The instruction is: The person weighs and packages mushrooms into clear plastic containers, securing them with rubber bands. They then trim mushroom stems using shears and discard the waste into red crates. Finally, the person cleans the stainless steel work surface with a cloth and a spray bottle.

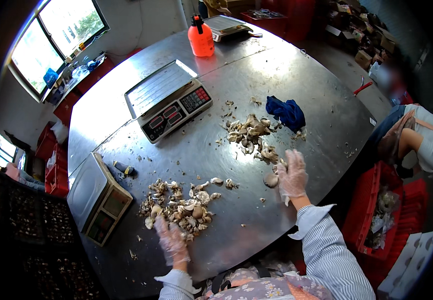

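Note:
On the metal table, a loose pile of grey-brown oyster mushrooms point(186, 207) lies in front of me. My left hand point(172, 243), in a clear plastic glove, rests at the near edge of that pile with its fingers stretched out and apart. Farther right is my right hand point(292, 176), gloved the same way. Its fingers are extended, and it sits beside a round-capped mushroom point(271, 180); a pale scrap shows below its palm. A second heap of oyster mushrooms point(250, 132) lies beyond it, next to a crumpled blue cloth point(286, 113).
A digital scale point(176, 112) stands mid-table, another scale point(99, 200) at the left edge beside a dark-handled object point(124, 168). An orange spray bottle point(201, 37) and a third scale point(224, 25) are at the back. A person point(411, 132) bends near a red crate point(371, 215) on the right.

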### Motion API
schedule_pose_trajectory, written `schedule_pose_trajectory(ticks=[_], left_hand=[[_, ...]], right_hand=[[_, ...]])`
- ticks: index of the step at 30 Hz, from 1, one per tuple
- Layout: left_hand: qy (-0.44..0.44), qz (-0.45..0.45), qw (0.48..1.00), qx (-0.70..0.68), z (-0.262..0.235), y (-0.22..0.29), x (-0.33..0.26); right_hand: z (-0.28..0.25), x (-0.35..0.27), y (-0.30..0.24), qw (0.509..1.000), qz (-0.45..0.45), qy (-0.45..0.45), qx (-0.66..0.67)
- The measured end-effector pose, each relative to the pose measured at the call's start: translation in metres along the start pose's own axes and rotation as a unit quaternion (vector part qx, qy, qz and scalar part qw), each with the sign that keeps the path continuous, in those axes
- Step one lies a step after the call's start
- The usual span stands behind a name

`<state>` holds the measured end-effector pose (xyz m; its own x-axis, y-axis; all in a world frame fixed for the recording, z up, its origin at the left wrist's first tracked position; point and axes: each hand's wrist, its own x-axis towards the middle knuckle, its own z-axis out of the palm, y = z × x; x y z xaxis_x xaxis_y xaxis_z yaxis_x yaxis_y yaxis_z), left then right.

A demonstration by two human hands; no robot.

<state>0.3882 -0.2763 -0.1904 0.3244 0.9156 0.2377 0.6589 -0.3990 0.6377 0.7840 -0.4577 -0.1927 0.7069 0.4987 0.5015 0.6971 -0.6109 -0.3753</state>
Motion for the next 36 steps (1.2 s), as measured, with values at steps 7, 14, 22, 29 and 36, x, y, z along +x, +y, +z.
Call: schedule_pose_trajectory(ticks=[7,14,22,29,36], left_hand=[[-0.087,0.103,0.986,-0.097,0.053,0.067,0.025],[-0.092,0.079,0.992,-0.041,0.054,0.08,0.034],[-0.071,0.16,0.983,0.05,0.079,0.084,0.036],[-0.085,0.134,0.986,0.04,0.083,0.084,0.036],[-0.105,0.119,0.987,-0.003,0.083,0.086,0.037]], right_hand=[[-0.048,0.008,0.002,0.968,-0.18,-0.175,-0.014],[-0.025,0.041,-0.002,0.968,0.052,-0.08,0.23],[0.039,0.193,0.003,0.964,0.108,-0.224,0.092],[0.034,0.134,-0.083,0.926,-0.268,-0.265,-0.017],[-0.02,0.084,-0.043,0.936,0.024,-0.195,0.292]])
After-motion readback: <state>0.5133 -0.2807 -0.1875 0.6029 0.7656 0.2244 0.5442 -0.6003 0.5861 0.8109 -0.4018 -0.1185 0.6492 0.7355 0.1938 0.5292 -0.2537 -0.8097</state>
